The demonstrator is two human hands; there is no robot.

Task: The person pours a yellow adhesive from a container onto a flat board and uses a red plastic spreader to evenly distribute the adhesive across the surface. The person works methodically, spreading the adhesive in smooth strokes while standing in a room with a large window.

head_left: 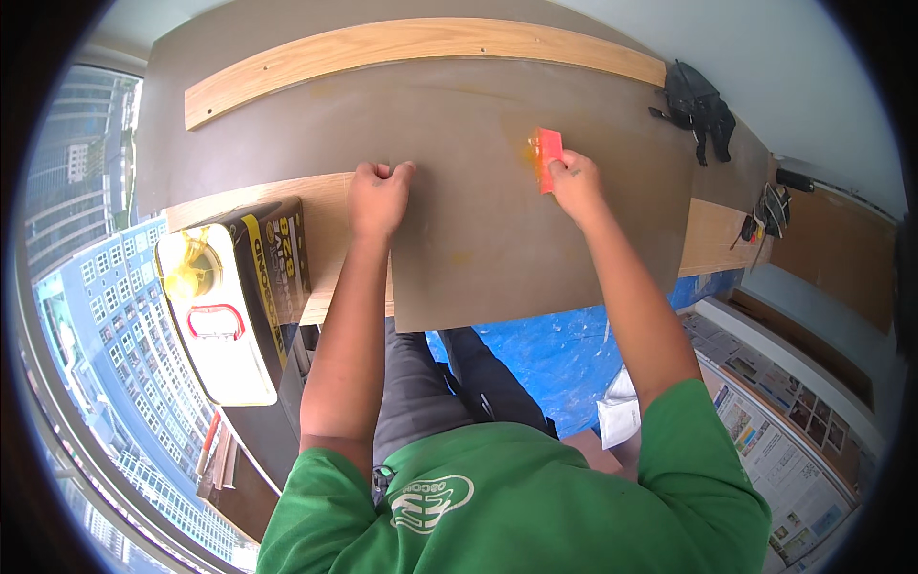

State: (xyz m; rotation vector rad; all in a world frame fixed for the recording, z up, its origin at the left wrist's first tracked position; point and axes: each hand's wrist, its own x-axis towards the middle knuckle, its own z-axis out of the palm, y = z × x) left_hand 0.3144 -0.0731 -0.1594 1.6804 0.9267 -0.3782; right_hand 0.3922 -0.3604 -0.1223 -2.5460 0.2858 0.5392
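Observation:
My right hand (pixel 579 184) grips a flat pinkish-red plastic spreader (pixel 549 158) against the brown sheet (pixel 478 249). Yellowish, wet-looking glue clings to the spreader's left side and smears the sheet around it. At the sheet's left side, by its inner corner, is my left hand (pixel 378 199). Its fingers are curled closed with the thumb against them; whether they pinch anything is hidden. The sheet lies over a light wood surface (pixel 330 239), its near part jutting toward me.
A long wood strip (pixel 421 43) lies across the sheet's far side. On the left stands a metal can (pixel 229 316) with a red handle. A black bag (pixel 696 100) sits at the far right. Blue sheeting (pixel 564 359) covers the floor below; newspapers (pixel 784 459) lie at the right.

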